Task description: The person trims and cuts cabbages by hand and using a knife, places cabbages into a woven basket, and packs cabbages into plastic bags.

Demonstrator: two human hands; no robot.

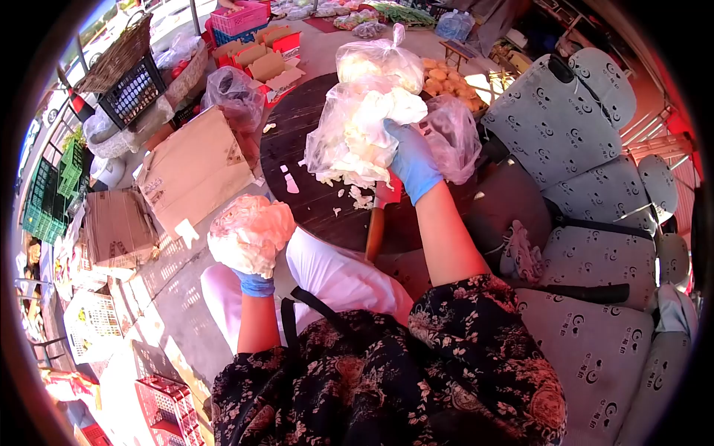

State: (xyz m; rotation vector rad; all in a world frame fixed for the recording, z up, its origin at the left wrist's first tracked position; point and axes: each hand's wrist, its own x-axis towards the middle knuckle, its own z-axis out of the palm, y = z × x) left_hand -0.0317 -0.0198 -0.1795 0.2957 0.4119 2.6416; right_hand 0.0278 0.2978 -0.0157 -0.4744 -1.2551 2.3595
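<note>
My left hand, in a blue glove, holds up a pale, rounded, crumpled bundle that hides most of its fingers. To the right, my right hand, also gloved in blue, grips a ragged white clump at a clear plastic bag. What the clump is, I cannot make out. Behind it stands a knotted clear bag with pale contents. Below my right hand, a knife with an orange-brown handle lies at the table edge. White scraps are scattered on the dark round table.
Left of the table lie a flattened cardboard sheet and a cardboard box. Open red boxes stand behind. Orange-brown rounded items sit at the far right of the table. Grey patterned seats line the right side.
</note>
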